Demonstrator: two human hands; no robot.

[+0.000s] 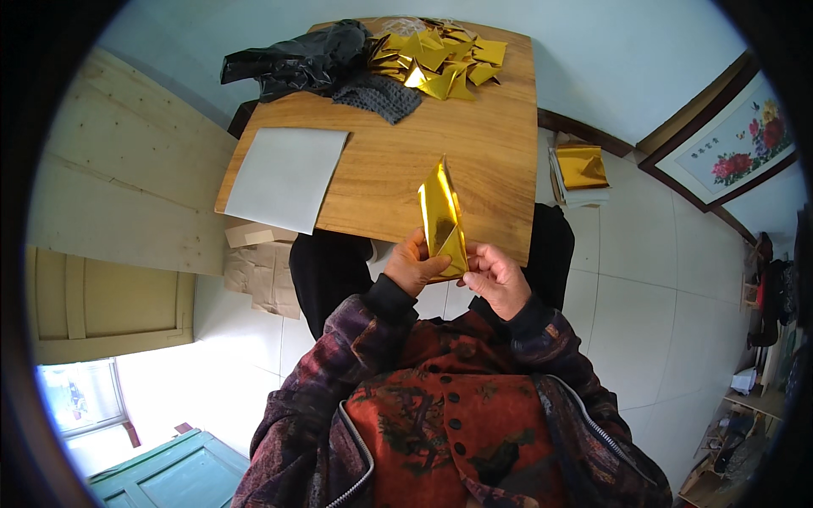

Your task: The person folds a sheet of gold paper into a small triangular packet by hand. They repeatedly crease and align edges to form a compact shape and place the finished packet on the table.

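Observation:
A partly folded sheet of shiny gold paper [441,207] is held up over the near edge of the table, its pointed end away from me. My left hand [415,265] grips its lower left side, with the thumb pressed on a folded flap. At the lower right corner, my right hand [498,279] pinches the paper's edge between thumb and fingers. Some fingertips of both hands are hidden behind the paper. Farther back on the table lies a heap of folded gold paper pieces [432,56].
Left of the heap lies a crumpled black plastic bag [309,61] with a dark grey cloth [378,96]. A silvery-white sheet [285,176] rests on the wooden table [381,182] at left. Beyond the right edge, a stack of gold sheets [582,167] sits low. Brown cardboard [262,275] lies on the floor.

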